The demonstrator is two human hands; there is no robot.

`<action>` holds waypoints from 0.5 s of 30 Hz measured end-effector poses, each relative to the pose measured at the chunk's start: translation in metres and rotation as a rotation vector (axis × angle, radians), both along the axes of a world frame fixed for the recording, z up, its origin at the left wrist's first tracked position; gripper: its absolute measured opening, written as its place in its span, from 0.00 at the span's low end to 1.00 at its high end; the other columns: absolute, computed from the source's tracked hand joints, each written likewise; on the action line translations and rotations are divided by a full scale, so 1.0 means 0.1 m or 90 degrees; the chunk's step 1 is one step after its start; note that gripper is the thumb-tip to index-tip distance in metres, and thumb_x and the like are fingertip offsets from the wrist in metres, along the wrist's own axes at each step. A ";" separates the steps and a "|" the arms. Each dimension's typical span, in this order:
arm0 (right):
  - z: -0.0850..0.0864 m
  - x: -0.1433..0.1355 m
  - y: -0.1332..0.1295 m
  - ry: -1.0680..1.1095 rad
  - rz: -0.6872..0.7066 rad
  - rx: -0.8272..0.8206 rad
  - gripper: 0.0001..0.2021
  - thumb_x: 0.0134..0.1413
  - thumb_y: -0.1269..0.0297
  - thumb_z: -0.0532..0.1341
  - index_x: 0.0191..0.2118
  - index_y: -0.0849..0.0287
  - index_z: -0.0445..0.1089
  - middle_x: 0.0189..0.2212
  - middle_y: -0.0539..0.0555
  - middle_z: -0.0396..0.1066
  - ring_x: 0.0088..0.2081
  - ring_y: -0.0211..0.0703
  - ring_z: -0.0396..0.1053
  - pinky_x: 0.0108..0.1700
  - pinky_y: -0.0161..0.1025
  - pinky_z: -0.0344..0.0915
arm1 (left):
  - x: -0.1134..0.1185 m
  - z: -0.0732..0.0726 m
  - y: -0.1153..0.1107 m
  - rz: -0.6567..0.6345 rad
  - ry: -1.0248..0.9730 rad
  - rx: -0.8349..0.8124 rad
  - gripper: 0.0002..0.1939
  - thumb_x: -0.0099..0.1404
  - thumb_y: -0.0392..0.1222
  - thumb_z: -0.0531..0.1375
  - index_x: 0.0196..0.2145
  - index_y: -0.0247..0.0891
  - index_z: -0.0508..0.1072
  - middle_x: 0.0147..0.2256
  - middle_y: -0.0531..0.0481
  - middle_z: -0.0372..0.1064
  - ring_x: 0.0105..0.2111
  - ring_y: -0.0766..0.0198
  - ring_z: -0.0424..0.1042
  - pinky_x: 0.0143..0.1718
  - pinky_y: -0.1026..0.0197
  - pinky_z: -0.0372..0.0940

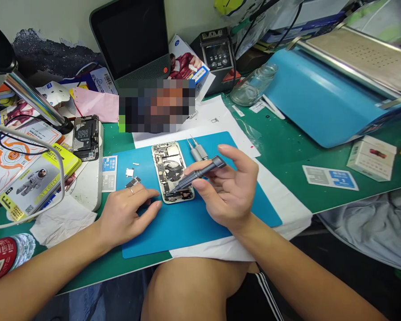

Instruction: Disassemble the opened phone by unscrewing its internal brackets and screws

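Observation:
An opened smartphone point(169, 171) with its inner parts bare lies on a blue mat point(150, 234). My right hand point(232, 191) grips a dark grey screwdriver point(200, 173), tilted so that its tip points down at the phone's lower part. Whether the tip touches a screw is too small to tell. My left hand point(128, 214) rests on the mat at the phone's lower left edge, thumb and index finger apart, holding nothing. Small metal parts point(129, 172) lie left of the phone. Two more grey screwdrivers point(198, 150) lie beyond it, thin tips pointing away.
Left are a second opened phone point(86, 137), battery boxes point(38, 183) and a lamp post point(36, 100). A dark screen point(130, 38) stands behind. Rightward are a glass jar point(254, 84), a blue machine point(307, 93), a small white box point(370, 158) and a card point(330, 177).

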State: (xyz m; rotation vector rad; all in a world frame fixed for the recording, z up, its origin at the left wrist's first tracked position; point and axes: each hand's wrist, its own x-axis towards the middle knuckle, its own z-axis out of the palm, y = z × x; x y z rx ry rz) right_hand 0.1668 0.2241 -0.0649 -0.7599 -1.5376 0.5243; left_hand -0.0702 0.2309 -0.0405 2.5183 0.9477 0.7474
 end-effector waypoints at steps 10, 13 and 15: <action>0.01 0.03 0.02 -0.007 -0.065 0.023 0.29 0.64 0.71 0.64 0.66 0.39 0.60 0.42 0.52 0.77 0.39 0.44 0.80 0.38 0.43 0.82 | -0.01 -0.01 -0.01 -0.103 0.106 0.082 0.15 0.77 0.44 0.55 0.54 0.35 0.75 0.34 0.51 0.74 0.28 0.65 0.73 0.26 0.61 0.61; 0.00 0.02 0.04 -0.018 -0.084 0.034 0.30 0.64 0.71 0.64 0.67 0.39 0.60 0.43 0.53 0.78 0.39 0.44 0.80 0.37 0.42 0.82 | -0.01 0.00 -0.01 -0.125 0.165 0.108 0.20 0.79 0.49 0.52 0.57 0.36 0.73 0.35 0.50 0.72 0.28 0.63 0.72 0.26 0.60 0.62; -0.01 0.02 0.04 -0.028 -0.092 0.044 0.30 0.64 0.71 0.64 0.67 0.39 0.60 0.44 0.53 0.78 0.40 0.44 0.80 0.38 0.42 0.82 | 0.00 0.02 0.00 -0.131 0.194 0.113 0.22 0.79 0.52 0.50 0.59 0.36 0.72 0.35 0.49 0.71 0.28 0.63 0.72 0.26 0.60 0.62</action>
